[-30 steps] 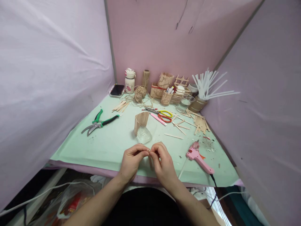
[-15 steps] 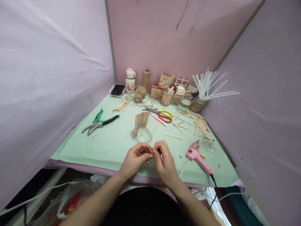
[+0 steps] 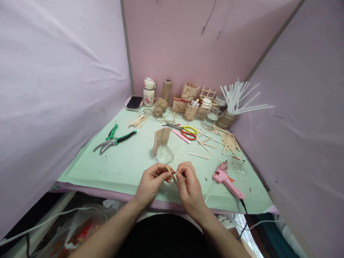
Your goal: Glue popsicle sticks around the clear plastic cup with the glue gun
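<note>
Near edge: the left hand and right hand meet over the front border of the pale green matte surface. Both hands are curled, thumb and fingertips pressed together, pinching one flat wooden craft stick. The stick is narrow, smooth and light tan. It runs tilted between the two hands, just above the surface, its upper end at the left fingertips and its lower end behind the right fingers.

Right of the hands: a pink plastic glue gun lies on its side, nozzle toward the hands, with a black cord trailing off the edge.

Middle: a clear plastic cup, part-clad in upright wooden slats, stands just beyond the hands. A single loose wooden stick lies to its right. Green-and-black-handled metal shears lie to the left, blades parted.

Farther: yellow- and red-handled scissors lie beside a heap of loose wooden sticks.

Back row, against the pink fabric wall: a black phone, a white lidded bottle, a rough ball of brown twine and a brown jar of white rods.
</note>
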`<move>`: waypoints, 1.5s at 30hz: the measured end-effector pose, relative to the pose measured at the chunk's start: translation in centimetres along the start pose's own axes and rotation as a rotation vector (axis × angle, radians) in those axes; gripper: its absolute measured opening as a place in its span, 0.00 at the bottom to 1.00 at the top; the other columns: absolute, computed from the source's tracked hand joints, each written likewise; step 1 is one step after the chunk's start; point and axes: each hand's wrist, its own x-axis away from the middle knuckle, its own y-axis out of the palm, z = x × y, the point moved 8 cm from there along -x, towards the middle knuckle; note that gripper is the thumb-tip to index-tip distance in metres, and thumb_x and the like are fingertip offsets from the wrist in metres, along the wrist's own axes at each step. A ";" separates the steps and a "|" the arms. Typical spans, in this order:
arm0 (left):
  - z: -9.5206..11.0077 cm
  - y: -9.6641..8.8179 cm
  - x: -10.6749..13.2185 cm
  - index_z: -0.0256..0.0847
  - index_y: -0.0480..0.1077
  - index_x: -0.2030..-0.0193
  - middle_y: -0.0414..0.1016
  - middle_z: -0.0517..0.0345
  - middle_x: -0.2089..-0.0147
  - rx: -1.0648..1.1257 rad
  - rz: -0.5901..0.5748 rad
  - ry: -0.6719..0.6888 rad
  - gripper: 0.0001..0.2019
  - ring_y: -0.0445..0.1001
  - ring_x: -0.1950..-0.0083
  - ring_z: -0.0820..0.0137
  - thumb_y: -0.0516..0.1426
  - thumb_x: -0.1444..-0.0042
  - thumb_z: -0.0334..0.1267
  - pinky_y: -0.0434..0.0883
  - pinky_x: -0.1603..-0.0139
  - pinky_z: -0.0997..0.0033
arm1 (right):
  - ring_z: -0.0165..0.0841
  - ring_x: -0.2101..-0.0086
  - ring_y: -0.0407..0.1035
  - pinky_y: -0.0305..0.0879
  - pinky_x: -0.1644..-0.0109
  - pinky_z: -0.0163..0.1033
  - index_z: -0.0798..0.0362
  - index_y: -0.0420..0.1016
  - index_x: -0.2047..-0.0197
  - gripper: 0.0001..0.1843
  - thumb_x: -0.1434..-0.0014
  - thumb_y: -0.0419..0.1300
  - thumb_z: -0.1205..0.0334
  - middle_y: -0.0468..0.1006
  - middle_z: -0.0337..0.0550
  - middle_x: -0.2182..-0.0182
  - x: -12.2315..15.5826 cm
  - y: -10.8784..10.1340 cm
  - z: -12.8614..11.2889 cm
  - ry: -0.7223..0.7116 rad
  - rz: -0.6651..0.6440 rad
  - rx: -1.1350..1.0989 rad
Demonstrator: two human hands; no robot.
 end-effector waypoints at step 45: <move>0.8 -1.6 -0.8 0.37 0.74 0.67 0.73 0.60 0.68 0.273 0.137 -0.057 0.14 0.69 0.67 0.77 0.70 0.57 0.39 0.69 0.63 0.78 | 0.32 0.59 0.67 0.64 0.55 0.39 0.49 0.63 0.61 0.06 0.31 0.48 0.66 0.70 0.42 0.61 0.5 -2.1 -1.6 0.040 -0.060 -0.085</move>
